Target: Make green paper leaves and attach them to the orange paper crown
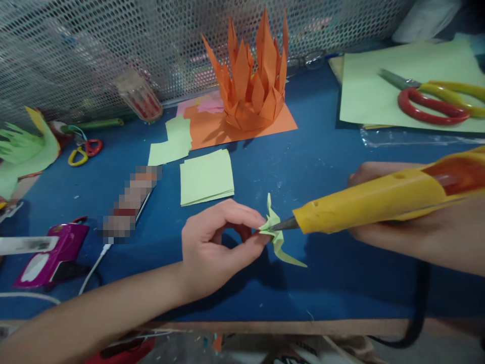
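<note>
Between thumb and forefinger, my left hand (220, 242) pinches a small folded piece of pale green paper (279, 245) with long pointed ends, held above the blue tabletop. My right hand (394, 222) is wrapped round a yellow hot glue gun (364, 199), which partly covers its fingers. The dark nozzle tip touches the middle of the folded paper or lies right at it; I cannot see any glue. Just beyond my left hand lies a stack of square green paper (207, 177).
An orange folded-paper crown shape (252, 96) stands on orange paper at the back. Large scissors (432, 101) lie on green sheets at right. Small scissors (85, 151), a jar (140, 96), a pixelated phone-like object (131, 202) with a white cable and a purple item (56, 253) are left.
</note>
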Demonstrator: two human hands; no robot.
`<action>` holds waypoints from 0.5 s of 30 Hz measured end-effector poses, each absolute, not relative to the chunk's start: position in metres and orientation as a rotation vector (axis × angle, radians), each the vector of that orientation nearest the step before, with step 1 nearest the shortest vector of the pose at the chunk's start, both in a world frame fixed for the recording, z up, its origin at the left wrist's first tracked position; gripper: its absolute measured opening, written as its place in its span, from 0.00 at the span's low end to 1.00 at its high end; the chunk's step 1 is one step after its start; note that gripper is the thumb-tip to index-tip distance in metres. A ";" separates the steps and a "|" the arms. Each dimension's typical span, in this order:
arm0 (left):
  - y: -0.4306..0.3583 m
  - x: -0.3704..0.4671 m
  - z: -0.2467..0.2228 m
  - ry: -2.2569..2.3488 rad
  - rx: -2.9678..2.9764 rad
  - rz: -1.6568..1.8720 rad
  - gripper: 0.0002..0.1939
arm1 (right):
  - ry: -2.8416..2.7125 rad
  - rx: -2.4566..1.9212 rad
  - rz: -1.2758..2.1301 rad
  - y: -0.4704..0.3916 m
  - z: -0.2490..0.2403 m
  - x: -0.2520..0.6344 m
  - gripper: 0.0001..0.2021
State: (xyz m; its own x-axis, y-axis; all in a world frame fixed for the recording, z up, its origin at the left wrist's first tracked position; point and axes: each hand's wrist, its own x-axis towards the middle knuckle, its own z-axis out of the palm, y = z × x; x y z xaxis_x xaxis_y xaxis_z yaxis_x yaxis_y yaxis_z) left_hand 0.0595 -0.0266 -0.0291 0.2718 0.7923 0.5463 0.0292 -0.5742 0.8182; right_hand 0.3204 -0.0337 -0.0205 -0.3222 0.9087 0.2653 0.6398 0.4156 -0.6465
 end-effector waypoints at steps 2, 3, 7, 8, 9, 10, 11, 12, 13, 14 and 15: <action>-0.026 0.060 -0.029 0.743 1.839 1.381 0.08 | -2.043 -1.353 0.595 -0.038 -0.005 0.306 0.13; -0.026 0.060 -0.029 0.740 1.841 1.385 0.08 | -2.031 -1.374 0.604 -0.039 -0.002 0.302 0.13; -0.025 0.060 -0.029 0.721 1.851 1.382 0.08 | -1.981 -1.374 0.625 -0.041 -0.006 0.304 0.11; -0.025 0.060 -0.029 0.720 1.849 1.381 0.09 | -1.977 -1.363 0.601 -0.041 -0.007 0.305 0.11; -0.025 0.060 -0.029 0.719 1.847 1.380 0.09 | -1.980 -1.357 0.566 -0.041 -0.008 0.307 0.11; -0.025 0.060 -0.030 0.719 1.846 1.378 0.09 | -1.990 -1.351 0.527 -0.041 -0.009 0.309 0.11; -0.025 0.060 -0.030 0.716 1.848 1.376 0.09 | -2.003 -1.351 0.492 -0.041 -0.009 0.310 0.11; -0.025 0.060 -0.030 0.713 1.852 1.374 0.10 | -2.013 -1.352 0.472 -0.042 -0.009 0.312 0.12; -0.025 0.060 -0.030 0.710 1.857 1.374 0.10 | -2.016 -1.352 0.468 -0.042 -0.009 0.313 0.12; -0.025 0.060 -0.030 0.712 1.860 1.373 0.10 | -2.015 -1.354 0.472 -0.043 -0.009 0.314 0.12; -0.025 0.060 -0.030 0.712 1.863 1.375 0.09 | -2.009 -1.366 0.477 -0.043 -0.009 0.315 0.12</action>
